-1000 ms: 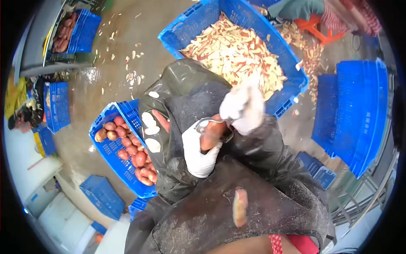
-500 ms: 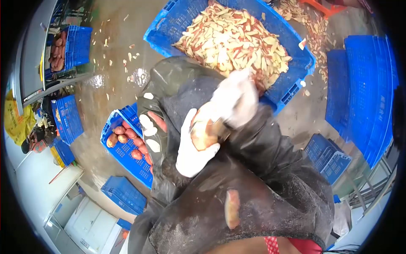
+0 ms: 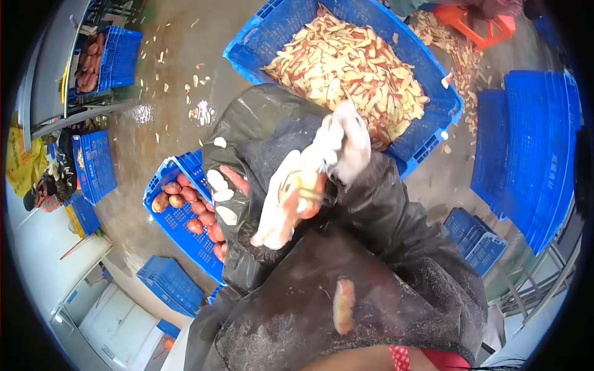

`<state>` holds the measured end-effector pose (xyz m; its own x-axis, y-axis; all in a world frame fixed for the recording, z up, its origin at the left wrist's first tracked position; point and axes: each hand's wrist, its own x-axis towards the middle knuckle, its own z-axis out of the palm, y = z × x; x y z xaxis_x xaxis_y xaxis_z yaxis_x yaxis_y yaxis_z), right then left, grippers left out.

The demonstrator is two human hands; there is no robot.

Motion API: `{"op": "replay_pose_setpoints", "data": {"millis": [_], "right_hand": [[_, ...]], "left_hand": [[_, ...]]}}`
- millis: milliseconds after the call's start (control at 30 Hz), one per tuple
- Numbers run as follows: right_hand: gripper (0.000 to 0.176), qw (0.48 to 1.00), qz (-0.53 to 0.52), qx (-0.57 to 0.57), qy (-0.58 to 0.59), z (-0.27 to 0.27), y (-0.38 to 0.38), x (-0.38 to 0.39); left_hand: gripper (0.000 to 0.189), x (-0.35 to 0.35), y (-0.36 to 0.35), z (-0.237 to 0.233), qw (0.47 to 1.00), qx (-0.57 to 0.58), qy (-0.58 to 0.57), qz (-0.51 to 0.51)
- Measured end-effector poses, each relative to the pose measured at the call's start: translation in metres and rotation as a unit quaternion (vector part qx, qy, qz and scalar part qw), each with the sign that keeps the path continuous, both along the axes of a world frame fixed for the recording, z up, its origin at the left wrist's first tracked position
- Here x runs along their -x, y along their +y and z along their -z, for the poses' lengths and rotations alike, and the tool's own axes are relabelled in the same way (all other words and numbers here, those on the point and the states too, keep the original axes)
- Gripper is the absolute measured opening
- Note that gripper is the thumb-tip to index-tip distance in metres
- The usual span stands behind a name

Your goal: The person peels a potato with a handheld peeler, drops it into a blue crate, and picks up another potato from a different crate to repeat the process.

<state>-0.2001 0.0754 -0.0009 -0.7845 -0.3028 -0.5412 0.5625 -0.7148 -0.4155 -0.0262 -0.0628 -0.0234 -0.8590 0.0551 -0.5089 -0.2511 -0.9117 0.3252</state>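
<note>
In the head view, my left hand, in a white glove, is wrapped round a partly peeled red-skinned potato above my lap. My right hand, also gloved, is closed just beyond it, around a peeling tool too blurred to tell its kind. Pale flesh and some reddish skin show on the potato. My dark apron bears a curved strip of peel, and more pale slices lie on my left leg.
A big blue crate heaped with peelings stands in front. Red potatoes lie in a blue crate at my left. Stacked blue crates stand at right, near an orange stool. Scraps litter the wet floor.
The potato has turned in my left hand, whose fingers now cover more of it. My right hand stays close beside it, slightly shifted. The view has tilted a little.
</note>
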Motion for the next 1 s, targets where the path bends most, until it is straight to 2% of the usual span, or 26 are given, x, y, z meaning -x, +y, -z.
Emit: {"op": "replay_pose_setpoints", "data": {"millis": [33,67,100,167,200,233,267,333,400,433,467,500,567,600,633,700,767,833,900,967,1000], "right_hand": [[0.041,0.999,0.026,-0.019,-0.04,0.008,0.002,0.017],[0.041,0.995,0.053,-0.038,-0.079,0.016,0.004,0.034],[0.042,0.993,0.081,-0.069,-0.054,0.033,0.014,0.05],[0.045,0.995,0.055,-0.071,0.035,-0.006,0.016,0.039],[0.045,0.985,0.042,0.157,-0.056,-0.015,0.011,0.026],[0.044,0.986,-0.007,0.161,-0.038,-0.027,0.002,0.009],[0.044,0.979,-0.025,0.182,-0.089,-0.019,-0.006,0.003],[0.044,0.97,-0.08,0.176,-0.145,-0.014,-0.015,0.0],[0.043,0.986,-0.101,0.086,-0.097,-0.008,-0.017,0.011],[0.043,0.99,-0.11,0.042,-0.074,-0.004,-0.016,0.02],[0.042,0.995,-0.038,0.021,-0.092,0.004,-0.013,0.037],[0.041,0.985,0.024,-0.127,-0.116,0.012,-0.015,0.056],[0.039,0.996,0.035,-0.052,0.068,0.016,-0.002,0.048],[0.035,0.998,0.009,0.059,-0.013,-0.011,-0.012,0.028],[0.031,0.941,-0.018,0.242,-0.236,-0.028,-0.022,0.022],[0.029,0.992,-0.107,0.063,-0.03,-0.003,-0.024,0.034],[0.029,0.993,-0.089,0.075,0.011,0.055,-0.003,0.077],[0.039,0.99,-0.02,0.133,0.045,-0.001,-0.009,0.057],[0.04,0.98,-0.122,0.159,-0.001,-0.031,-0.028,0.006],[0.041,0.983,0.002,0.126,-0.133,0.014,-0.03,0.033],[0.042,0.994,0.065,-0.002,-0.087,0.037,-0.029,0.052]], "left_hand": [[0.053,-0.006,-0.002,0.02,0.992,0.122,-0.027,0.027],[0.055,-0.004,-0.003,0.019,0.985,0.163,-0.048,0.042],[0.059,-0.002,-0.003,0.018,0.975,0.202,-0.069,0.059],[0.076,0.01,-0.002,-0.039,0.984,0.117,-0.111,0.075],[0.077,0.008,-0.001,-0.049,0.974,0.183,-0.089,0.096],[0.078,0.006,0.0,-0.059,0.959,0.249,-0.069,0.114],[0.073,0.011,0.0,-0.058,0.898,0.418,0.013,0.137],[0.07,0.017,0.005,-0.053,0.798,0.579,0.079,0.145],[0.071,0.016,0.011,-0.049,0.791,0.595,0.04,0.134],[0.072,0.018,0.014,-0.054,0.753,0.642,0.046,0.138],[0.073,0.02,0.018,-0.058,0.712,0.687,0.05,0.139],[0.074,0.023,0.019,-0.067,0.688,0.708,0.039,0.152],[0.075,0.025,0.022,-0.078,0.638,0.75,0.026,0.171],[0.076,0.023,0.021,-0.076,0.613,0.771,0.044,0.166],[0.064,0.028,0.026,-0.087,0.637,0.755,-0.001,0.156],[0.063,0.026,0.02,-0.082,0.658,0.737,0.017,0.155],[0.062,0.02,0.009,-0.071,0.677,0.716,0.051,0.166],[0.062,0.019,0.0,-0.06,0.693,0.696,0.079,0.172],[0.063,0.024,-0.002,-0.054,0.716,0.672,0.087,0.169],[0.056,0.03,0.003,-0.063,0.737,0.646,0.108,0.166],[0.054,0.037,-0.008,-0.071,0.716,0.654,0.175,0.172]]}}
